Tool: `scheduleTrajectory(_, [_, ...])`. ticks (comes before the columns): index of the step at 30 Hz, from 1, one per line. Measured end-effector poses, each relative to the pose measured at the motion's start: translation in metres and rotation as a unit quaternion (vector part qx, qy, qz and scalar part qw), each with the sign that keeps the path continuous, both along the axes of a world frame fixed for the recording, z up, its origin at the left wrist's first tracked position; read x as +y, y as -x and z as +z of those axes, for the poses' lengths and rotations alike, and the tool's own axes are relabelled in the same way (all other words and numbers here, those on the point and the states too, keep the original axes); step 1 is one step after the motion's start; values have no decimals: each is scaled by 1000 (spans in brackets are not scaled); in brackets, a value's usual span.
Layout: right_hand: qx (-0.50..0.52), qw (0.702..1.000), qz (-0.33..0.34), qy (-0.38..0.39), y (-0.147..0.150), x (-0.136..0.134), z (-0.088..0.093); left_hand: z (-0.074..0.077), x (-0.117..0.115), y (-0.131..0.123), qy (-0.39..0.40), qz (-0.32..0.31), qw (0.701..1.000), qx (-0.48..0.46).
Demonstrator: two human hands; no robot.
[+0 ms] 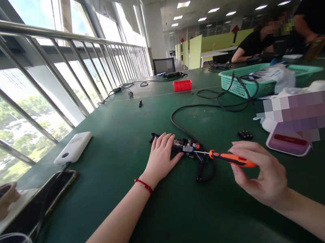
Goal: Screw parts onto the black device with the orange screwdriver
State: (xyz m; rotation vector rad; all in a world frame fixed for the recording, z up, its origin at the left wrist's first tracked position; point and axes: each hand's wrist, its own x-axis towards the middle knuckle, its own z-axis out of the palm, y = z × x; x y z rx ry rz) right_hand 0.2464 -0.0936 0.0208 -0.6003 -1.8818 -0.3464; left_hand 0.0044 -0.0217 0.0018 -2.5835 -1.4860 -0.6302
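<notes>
A small black electronic device with exposed wires and a black cable lies on the green table. My left hand lies on its left part, fingers pressed flat over it, holding it down. An orange-and-black screwdriver is pinched in the fingers of my right hand, its metal tip touching the device's right end. A red string bracelet circles my left wrist.
A white power bank and a phone lie at the left by the window railing. A red box and a teal basket stand farther back. A small black part and a white-pink object lie right. People sit far right.
</notes>
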Motion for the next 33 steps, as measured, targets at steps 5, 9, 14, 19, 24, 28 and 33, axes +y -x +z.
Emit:
scheduleTrajectory(5, [-51, 998, -43, 1, 3, -9, 14, 0, 1, 0, -1, -1, 1000, -5])
scheduleTrajectory(9, [-46, 998, -41, 7, 3, -11, 13, 0, 0, 0, -1, -1, 1000, -6])
scheduleTrajectory(14, [21, 1000, -10, -6, 0, -5, 4, 1, 0, 0, 7, 2, 1000, -2])
scheduleTrajectory(19, [-15, 999, -11, -28, 1, -8, 11, 1, -1, 2, 17, -22, 1000, -13])
scheduleTrajectory(24, [-27, 999, -20, -33, 3, -10, 14, 0, -1, 4, 37, -35, 998, -27])
scheduleTrajectory(28, [26, 999, -16, 16, 1, -7, 9, -2, 1, 4, 43, -43, 997, -48])
scheduleTrajectory(33, [-12, 1000, -27, -1, 3, -11, 16, -3, -1, 1, 44, -40, 997, -58])
